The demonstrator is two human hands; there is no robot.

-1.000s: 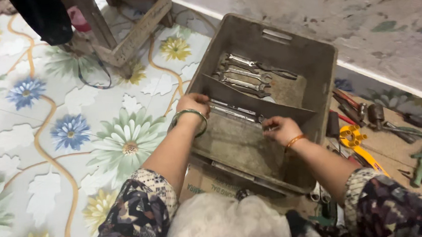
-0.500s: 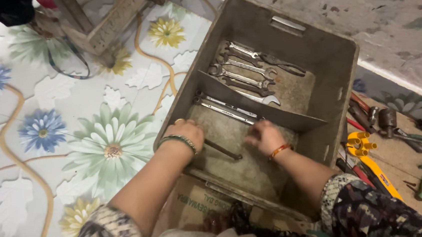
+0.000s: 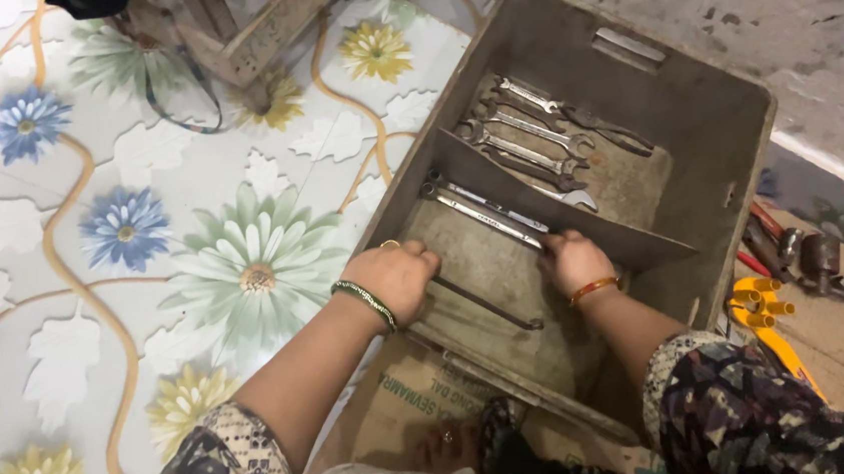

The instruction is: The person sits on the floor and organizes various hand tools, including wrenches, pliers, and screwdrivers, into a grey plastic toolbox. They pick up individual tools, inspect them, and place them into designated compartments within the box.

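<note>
Leftmost, on the flowered floor [image 3: 140, 219], nothing handled. Left hand [image 3: 397, 274] at the crate [image 3: 723, 103] wall, fingers closed on the near end of a dark rod [image 3: 493, 305]; its long axis runs rightward off those fingers across the near compartment. Right hand [image 3: 574, 260] curls onto long wrenches [image 3: 485, 212] along the divider [image 3: 581, 216]; grip unclear.
</note>
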